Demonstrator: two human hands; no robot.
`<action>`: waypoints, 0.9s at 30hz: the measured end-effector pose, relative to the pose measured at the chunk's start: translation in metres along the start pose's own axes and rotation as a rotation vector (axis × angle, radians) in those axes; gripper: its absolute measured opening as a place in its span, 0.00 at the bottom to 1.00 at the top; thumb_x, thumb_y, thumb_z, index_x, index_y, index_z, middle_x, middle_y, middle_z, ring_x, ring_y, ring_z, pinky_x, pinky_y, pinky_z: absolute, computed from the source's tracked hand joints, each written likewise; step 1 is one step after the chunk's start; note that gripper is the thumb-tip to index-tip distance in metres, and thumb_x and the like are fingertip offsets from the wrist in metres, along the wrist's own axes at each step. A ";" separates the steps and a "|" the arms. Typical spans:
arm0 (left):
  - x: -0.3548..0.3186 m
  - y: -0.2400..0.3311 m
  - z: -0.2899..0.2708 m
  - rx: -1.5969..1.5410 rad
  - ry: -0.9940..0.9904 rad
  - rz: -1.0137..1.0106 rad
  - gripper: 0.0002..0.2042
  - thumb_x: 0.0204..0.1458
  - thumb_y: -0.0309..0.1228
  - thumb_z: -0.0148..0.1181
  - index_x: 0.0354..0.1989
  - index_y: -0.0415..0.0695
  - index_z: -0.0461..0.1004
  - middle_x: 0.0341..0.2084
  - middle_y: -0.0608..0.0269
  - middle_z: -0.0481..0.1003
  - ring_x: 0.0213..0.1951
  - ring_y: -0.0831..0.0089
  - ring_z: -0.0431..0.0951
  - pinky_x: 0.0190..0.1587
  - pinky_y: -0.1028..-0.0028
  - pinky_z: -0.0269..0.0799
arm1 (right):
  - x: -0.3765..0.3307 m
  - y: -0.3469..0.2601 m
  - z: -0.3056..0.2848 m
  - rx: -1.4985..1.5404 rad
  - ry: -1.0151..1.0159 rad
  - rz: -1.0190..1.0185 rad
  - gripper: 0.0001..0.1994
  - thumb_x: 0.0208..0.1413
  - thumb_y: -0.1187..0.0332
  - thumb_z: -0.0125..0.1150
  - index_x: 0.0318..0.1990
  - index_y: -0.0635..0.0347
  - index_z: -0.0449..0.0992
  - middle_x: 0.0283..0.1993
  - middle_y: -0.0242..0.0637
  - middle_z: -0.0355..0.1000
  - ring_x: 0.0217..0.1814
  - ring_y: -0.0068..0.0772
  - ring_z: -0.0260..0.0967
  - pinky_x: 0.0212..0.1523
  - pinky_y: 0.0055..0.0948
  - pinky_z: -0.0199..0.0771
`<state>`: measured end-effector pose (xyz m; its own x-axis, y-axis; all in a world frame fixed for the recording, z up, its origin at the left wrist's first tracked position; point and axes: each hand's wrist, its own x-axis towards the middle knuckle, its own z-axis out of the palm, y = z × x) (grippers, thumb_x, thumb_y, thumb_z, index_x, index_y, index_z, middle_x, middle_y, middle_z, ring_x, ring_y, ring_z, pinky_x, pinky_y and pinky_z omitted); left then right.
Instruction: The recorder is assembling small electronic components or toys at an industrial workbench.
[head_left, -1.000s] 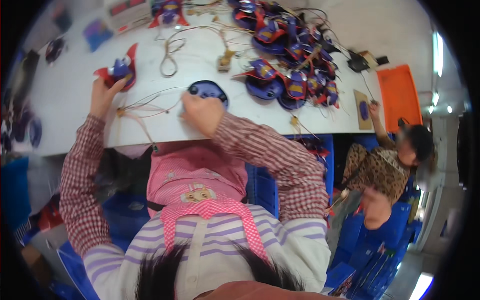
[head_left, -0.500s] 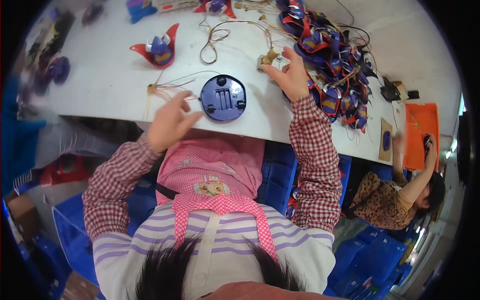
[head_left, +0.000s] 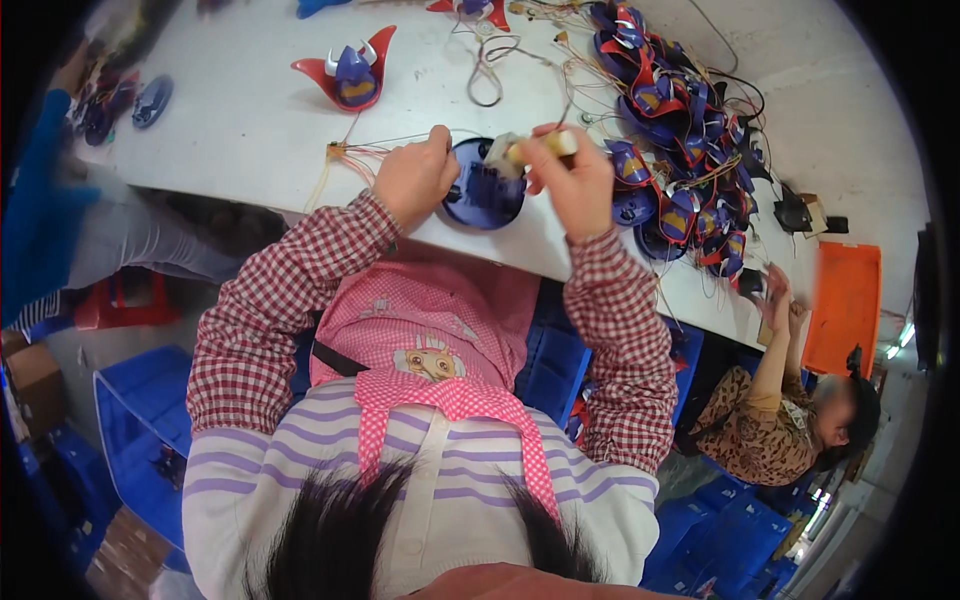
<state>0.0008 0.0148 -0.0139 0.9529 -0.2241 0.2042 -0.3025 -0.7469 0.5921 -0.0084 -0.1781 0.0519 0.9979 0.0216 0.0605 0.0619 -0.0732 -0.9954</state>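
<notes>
A dark blue round plastic base (head_left: 490, 205), its dark fittings facing up, lies at the table's near edge. My left hand (head_left: 415, 180) is closed at its left rim, fingers curled and partly hidden. Over the base's upper part, my right hand (head_left: 572, 180) grips a blurred whitish block with a yellow part (head_left: 512, 155), to which a dark cable seems to run. A small circuit board (head_left: 338, 152) with thin wires lies left of the base. Behind it stands a purple-and-red horned figure (head_left: 355, 78) with silver horns.
Many similar horned figures (head_left: 690, 150) with tangled wires are heaped at the right. A looped cable (head_left: 487, 75) lies on the white table (head_left: 240, 110). Farther right, another person sits beside an orange tray (head_left: 840, 310). A blue sleeve (head_left: 45, 200) shows at the left.
My right hand has picked up the whitish-yellow block from the table and brought it over the base. My left hand has moved right and closed at the base's rim.
</notes>
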 end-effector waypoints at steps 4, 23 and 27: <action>0.001 0.001 0.007 -0.082 0.084 0.044 0.10 0.51 0.34 0.51 0.32 0.38 0.68 0.17 0.50 0.74 0.20 0.51 0.74 0.24 0.62 0.70 | -0.017 0.027 0.010 -0.414 0.031 -0.396 0.11 0.48 0.73 0.65 0.39 0.64 0.73 0.31 0.34 0.68 0.22 0.20 0.63 0.21 0.18 0.67; -0.011 -0.012 -0.007 0.011 0.042 0.108 0.12 0.51 0.31 0.49 0.41 0.41 0.69 0.19 0.49 0.74 0.20 0.48 0.72 0.24 0.57 0.65 | -0.040 0.018 0.045 -0.755 0.064 -0.584 0.14 0.43 0.74 0.63 0.40 0.57 0.70 0.38 0.35 0.67 0.33 0.34 0.65 0.31 0.26 0.69; -0.018 -0.012 -0.012 0.002 0.083 0.133 0.12 0.51 0.31 0.48 0.42 0.41 0.69 0.19 0.48 0.74 0.20 0.48 0.72 0.24 0.57 0.65 | -0.038 0.016 0.043 -0.696 0.032 -0.684 0.13 0.44 0.74 0.63 0.39 0.57 0.71 0.35 0.35 0.66 0.31 0.34 0.65 0.30 0.27 0.68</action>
<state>-0.0131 0.0349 -0.0157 0.8993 -0.2687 0.3449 -0.4262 -0.7153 0.5539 -0.0462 -0.1374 0.0309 0.7423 0.2522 0.6208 0.6137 -0.6278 -0.4787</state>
